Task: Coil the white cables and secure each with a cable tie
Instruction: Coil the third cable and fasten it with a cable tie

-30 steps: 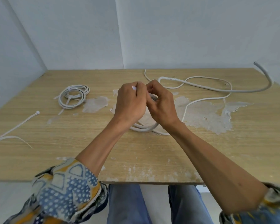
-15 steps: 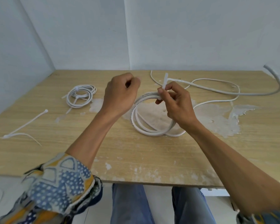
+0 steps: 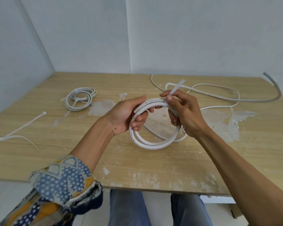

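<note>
moved: left grip (image 3: 124, 113) was a fist up off the coil 0.5 s ago; it came over & took the coil's upper-left arc. Far side of the coil had lifted off the worktop vs before. Right grip kept its pinch on the tie tail.
left grip: palm up, fingers curled under & round the white cable coil (image 3: 153, 145), thumb along the top.
right grip (image 3: 186, 111): thumb + forefinger pinched the cable tie (image 3: 176, 87) tail. Other fingers curled through the coil's right side.
coil: approx centre of the worktop (image 3: 72, 152), tilted. Far edge was held up between both grips, near edge low at the surface; couldn't tell if touching.
cable tie: wrapped round the coil's top arc just by the right thumb, tail stuck up & away to the right.
tied coil (image 3: 79, 100): back left, flat, well apart from the grips, ties on it.
spare ties (image 3: 23, 126): left edge, 2 loose.
loose cables (image 3: 260, 100): back right, uncoiled, looping across the surface.
surface: wood grain w/ pale plaster patches (image 3: 219, 121) right of the coil.
person: patterned sleeve (image 3: 62, 176) on the left arm, jeans under the front edge.
</note>
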